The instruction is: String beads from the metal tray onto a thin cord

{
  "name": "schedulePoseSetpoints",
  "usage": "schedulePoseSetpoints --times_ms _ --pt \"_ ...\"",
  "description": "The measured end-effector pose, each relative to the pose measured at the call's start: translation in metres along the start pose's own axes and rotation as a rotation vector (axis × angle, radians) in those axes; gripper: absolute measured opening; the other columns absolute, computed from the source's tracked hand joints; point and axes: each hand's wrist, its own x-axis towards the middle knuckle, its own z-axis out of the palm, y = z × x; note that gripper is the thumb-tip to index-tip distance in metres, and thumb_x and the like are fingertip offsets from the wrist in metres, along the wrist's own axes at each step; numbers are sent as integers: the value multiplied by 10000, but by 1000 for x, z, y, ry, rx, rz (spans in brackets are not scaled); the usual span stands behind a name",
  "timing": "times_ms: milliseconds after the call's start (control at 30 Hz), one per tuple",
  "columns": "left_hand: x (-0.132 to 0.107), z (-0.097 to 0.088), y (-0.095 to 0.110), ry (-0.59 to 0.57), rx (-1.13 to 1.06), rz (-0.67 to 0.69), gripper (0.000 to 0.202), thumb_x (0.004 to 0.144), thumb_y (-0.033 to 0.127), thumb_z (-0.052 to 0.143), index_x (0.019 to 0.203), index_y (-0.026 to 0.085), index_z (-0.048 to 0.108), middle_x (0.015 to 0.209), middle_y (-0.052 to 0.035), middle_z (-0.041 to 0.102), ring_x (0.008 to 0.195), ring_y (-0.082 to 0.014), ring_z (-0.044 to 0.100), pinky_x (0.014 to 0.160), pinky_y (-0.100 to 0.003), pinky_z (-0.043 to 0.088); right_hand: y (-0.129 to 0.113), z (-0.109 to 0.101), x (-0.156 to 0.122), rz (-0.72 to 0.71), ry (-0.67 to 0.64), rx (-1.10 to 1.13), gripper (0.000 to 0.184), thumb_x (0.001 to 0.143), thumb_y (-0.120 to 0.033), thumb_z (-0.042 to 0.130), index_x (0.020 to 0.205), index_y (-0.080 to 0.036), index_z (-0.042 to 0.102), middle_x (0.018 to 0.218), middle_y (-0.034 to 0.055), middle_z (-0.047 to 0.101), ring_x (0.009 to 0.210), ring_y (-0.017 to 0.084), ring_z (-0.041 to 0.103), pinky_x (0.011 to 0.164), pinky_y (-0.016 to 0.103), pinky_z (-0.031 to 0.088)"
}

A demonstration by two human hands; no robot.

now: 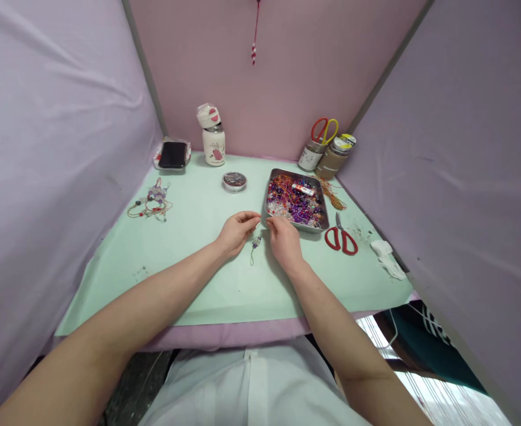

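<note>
Both my hands are over the middle of the pale green table [207,284]. My left hand [237,231] pinches a thin cord between thumb and fingers. My right hand [284,239] is closed in a pinch on the same cord, just right of the left. A short beaded strand [255,245] with small purple beads hangs from the cord between them down to the table. A metal tray [272,180] full of purple, red and clear beads sits just beyond my right hand.
Red scissors [342,239] lie right of the tray, a white cloth [387,255] further right. Finished beaded strands [151,204] lie at the left. At the back stand a round cord spool [234,181], a white flask [213,142], a black case [172,155] and two jars [326,155] with scissors.
</note>
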Motion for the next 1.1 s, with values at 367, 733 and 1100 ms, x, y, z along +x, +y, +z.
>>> schedulePoseSetpoints --times_ms 367,733,1100 --pt "2 -3 -3 -8 11 -14 205 583 193 811 740 126 698 636 0 589 558 -57 473 547 -223 394 3 4 0 -10 78 118 309 841 -96 413 989 -190 668 934 86 702 834 214 645 789 373 501" --pt "3 -5 -3 -3 -6 -23 199 576 191 805 735 126 703 615 -2 584 558 -61 472 543 -217 387 -2 2 -1 2 23 154 285 873 -162 453 1075 -212 646 1048 83 704 917 212 651 859 379 490" --pt "1 -2 -1 -52 28 -29 230 546 241 828 715 144 705 674 -10 632 606 -73 497 610 -234 396 -15 -3 3 85 146 336 57 775 -207 575 729 -197 607 737 8 614 705 153 537 697 296 443"
